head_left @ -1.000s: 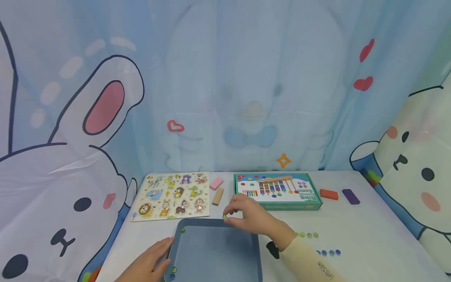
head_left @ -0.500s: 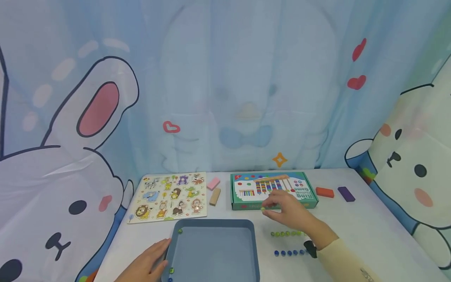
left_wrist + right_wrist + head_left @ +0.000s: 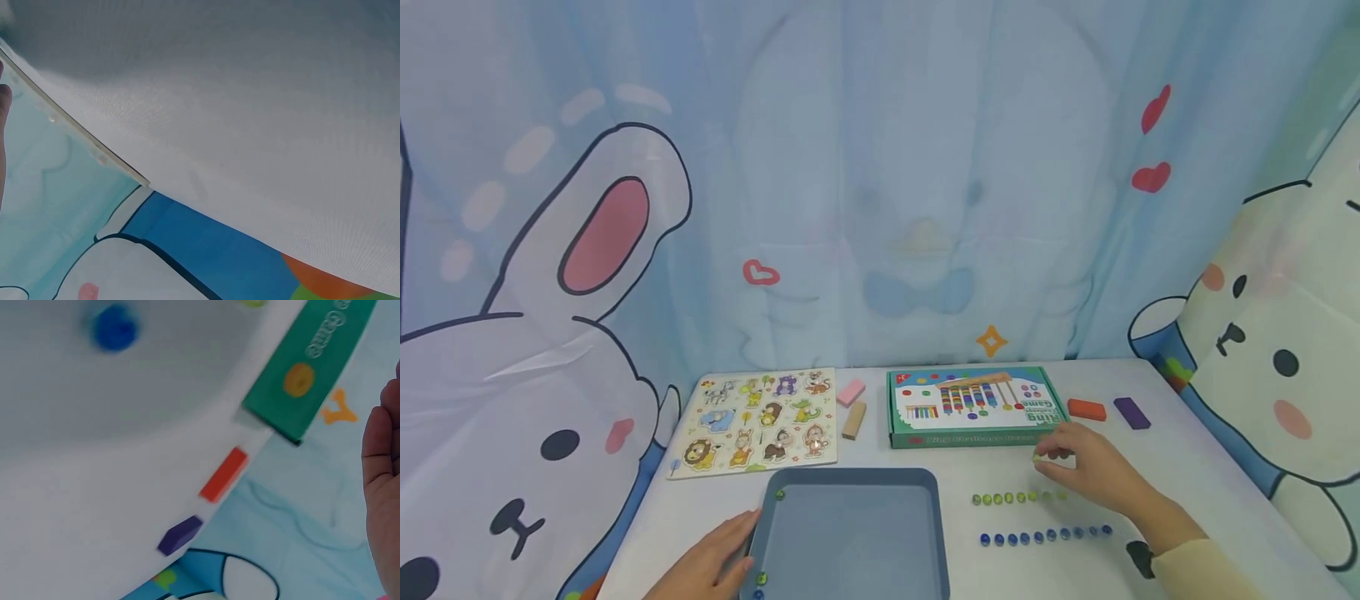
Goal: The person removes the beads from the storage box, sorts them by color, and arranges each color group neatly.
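Note:
My right hand (image 3: 1078, 467) hovers over the table just in front of the green game box (image 3: 973, 407), pinching a small green bead (image 3: 1037, 458) between thumb and fingers. Below it lies a row of several green beads (image 3: 1015, 497), and nearer me a row of several blue beads (image 3: 1045, 535). My left hand (image 3: 715, 562) rests flat against the left rim of the grey-blue tray (image 3: 850, 479). A green bead (image 3: 780, 495) lies in the tray's far left corner, and another green bead (image 3: 762, 577) lies at its near left by my fingers. In the right wrist view only my palm edge (image 3: 381, 487) shows.
An animal peg puzzle (image 3: 760, 421) lies at the back left. Pink (image 3: 851, 392) and tan (image 3: 853, 419) blocks sit beside it. Orange (image 3: 1087, 409) and purple (image 3: 1131, 412) blocks lie right of the box. Cartoon curtains close off the back and sides.
My right hand has carried a green bead from the tray's far edge rightward to above the green row. The left hand has stayed on the tray rim.

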Demonstrator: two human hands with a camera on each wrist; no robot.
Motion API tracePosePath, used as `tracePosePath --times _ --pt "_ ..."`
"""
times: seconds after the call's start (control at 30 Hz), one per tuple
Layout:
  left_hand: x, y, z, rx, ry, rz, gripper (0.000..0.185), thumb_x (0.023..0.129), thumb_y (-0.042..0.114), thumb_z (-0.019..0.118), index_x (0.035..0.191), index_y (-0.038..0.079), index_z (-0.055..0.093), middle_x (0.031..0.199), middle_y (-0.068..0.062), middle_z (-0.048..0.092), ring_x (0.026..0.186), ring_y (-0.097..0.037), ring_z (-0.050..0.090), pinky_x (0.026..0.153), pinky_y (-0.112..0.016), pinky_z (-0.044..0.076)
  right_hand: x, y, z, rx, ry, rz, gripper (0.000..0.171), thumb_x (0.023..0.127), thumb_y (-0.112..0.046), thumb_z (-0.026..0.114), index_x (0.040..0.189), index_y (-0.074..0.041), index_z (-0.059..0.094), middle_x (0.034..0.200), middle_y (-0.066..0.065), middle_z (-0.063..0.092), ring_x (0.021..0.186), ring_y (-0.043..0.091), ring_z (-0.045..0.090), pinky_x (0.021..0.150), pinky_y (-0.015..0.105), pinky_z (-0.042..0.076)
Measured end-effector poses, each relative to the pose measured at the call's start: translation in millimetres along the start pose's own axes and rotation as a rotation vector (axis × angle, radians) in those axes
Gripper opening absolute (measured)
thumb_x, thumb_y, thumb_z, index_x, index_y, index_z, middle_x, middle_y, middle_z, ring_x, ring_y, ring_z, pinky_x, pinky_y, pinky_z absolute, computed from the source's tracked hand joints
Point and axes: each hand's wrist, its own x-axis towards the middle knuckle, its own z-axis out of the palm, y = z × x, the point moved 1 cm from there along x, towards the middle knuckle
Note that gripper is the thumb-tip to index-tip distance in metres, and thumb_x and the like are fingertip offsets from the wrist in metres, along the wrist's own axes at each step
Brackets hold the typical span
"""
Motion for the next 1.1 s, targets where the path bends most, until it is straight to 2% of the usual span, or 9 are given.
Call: tracePosePath --times 0.27,0.47,0.7,1.1 --pt "-0.1 -2.0 1.4 0.000 0.008 -0.018 0.077 0.106 0.055 0.052 0.164 0.008 0.034 0.164 -0.017 0.044 0.148 -0.049 0.042 0.117 -0.070 0.039 -14.9 36.4 5.5 -0.048 -0.068 0.094 0.017 0.086 -0.025 0.086 0.101 -0.020 0.080 0.088 -0.008 0.064 0.088 0.012 0.058 0.081 0.037 0.061" --pt "-0.2 -1.9 1.2 0.005 0.010 -0.017 0.076 0.106 0.054 0.053 0.164 0.008 0.034 0.164 -0.016 0.044 0.148 -0.048 0.043 0.117 -0.069 0.040 -20.9 53.9 11.1 -0.024 -0.118 0.171 0.018 0.086 -0.024 0.086 0.101 -0.018 0.079 0.089 -0.005 0.064 0.088 0.014 0.058 0.083 0.038 0.060" --pt "-0.2 0.1 0.5 0.003 0.009 -0.006 0.076 0.107 0.053 0.052 0.163 0.007 0.034 0.163 -0.017 0.044 0.148 -0.049 0.043 0.117 -0.069 0.040 -22.4 62.0 17.5 -0.016 -0.157 0.207 0.017 0.085 -0.023 0.086 0.099 -0.018 0.079 0.088 -0.005 0.065 0.088 0.014 0.059 0.086 0.042 0.062" --pt "-0.2 1.0 0.5 -0.008 0.004 -0.017 0.076 0.106 0.054 0.052 0.163 0.007 0.034 0.164 -0.016 0.044 0.148 -0.049 0.042 0.117 -0.069 0.040 -19.1 66.1 22.2 -0.024 -0.166 0.207 0.017 0.086 -0.022 0.085 0.100 -0.016 0.079 0.087 -0.005 0.065 0.086 0.013 0.059 0.085 0.043 0.060"
